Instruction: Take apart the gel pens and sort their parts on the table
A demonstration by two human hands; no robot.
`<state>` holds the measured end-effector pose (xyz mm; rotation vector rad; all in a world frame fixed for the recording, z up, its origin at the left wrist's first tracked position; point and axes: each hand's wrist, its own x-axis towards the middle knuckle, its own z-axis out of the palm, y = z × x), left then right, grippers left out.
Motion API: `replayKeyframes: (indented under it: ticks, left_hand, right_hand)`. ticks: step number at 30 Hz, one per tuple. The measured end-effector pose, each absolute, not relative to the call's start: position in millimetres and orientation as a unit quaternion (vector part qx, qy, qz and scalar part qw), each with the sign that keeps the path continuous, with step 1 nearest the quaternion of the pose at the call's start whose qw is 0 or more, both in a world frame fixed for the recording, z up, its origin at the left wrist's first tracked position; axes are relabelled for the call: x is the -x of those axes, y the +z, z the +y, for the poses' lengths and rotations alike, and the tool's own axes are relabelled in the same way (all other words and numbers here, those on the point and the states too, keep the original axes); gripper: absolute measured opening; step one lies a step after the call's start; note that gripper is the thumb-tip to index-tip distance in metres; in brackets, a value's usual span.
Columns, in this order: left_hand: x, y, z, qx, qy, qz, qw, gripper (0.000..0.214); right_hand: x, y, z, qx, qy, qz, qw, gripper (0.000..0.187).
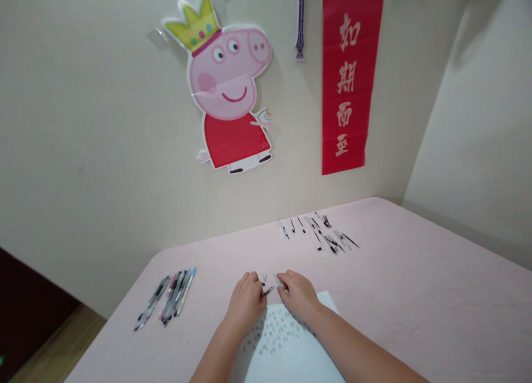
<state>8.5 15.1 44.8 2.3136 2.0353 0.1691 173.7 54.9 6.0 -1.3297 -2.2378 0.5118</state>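
Note:
Over the far edge of a white sheet of paper (291, 361) with handwritten marks, my two hands are close together. My left hand (248, 297) is closed, pinching a thin dark pen part (269, 290) whose tip points toward the right hand. Between the fingers of my right hand (300, 295) is a pale, clear pen barrel (278, 281). The two pieces are apart. A small clear and black piece (264, 280) shows just beyond the left fingers; whether it is held I cannot tell.
Several pens (178, 294) lie in a bunch on the pink tabletop (224, 255) at the left. Toward the back right are several separated pen parts (332, 241), black and clear. Behind the table stands a wall with a cartoon pig cutout (236, 133) and a red banner (349, 144).

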Motion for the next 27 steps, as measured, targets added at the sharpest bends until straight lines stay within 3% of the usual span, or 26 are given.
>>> replayKeyframes:
  ticks: [4, 9, 13, 17, 20, 23, 27]
  left_hand:
    - [-10, 53, 23, -0.729, 0.152, 0.666, 0.047, 0.01]
    - [-24, 57, 46, -0.635, 0.298, 0.7, 0.135, 0.008]
    - [-41, 48, 60, -0.606, 0.31, 0.712, 0.173, 0.01]
    - [-40, 39, 58, -0.606, 0.31, 0.707, 0.191, 0.019]
    - [-19, 35, 48, -0.609, 0.296, 0.716, 0.167, 0.03]
    - [10, 33, 33, -0.622, 0.193, 0.756, 0.071, 0.036]
    - [32, 30, 17, -0.605, 0.076, 0.786, 0.102, 0.036]
  right_hand:
    - [-173, 6, 55, 0.464, 0.225, -0.796, 0.317, 0.027]
    - [-169, 8, 51, 0.399, 0.317, -0.765, 0.394, 0.02]
    - [-162, -1, 55, 0.37, 0.434, -0.699, 0.431, 0.017]
    - [-162, -15, 68, 0.396, 0.459, -0.649, 0.46, 0.02]
    - [-170, -17, 76, 0.468, 0.413, -0.653, 0.429, 0.03]
    - [-177, -10, 73, 0.53, 0.326, -0.704, 0.343, 0.039]
    - [-179, 2, 62, 0.529, 0.232, -0.78, 0.241, 0.04]
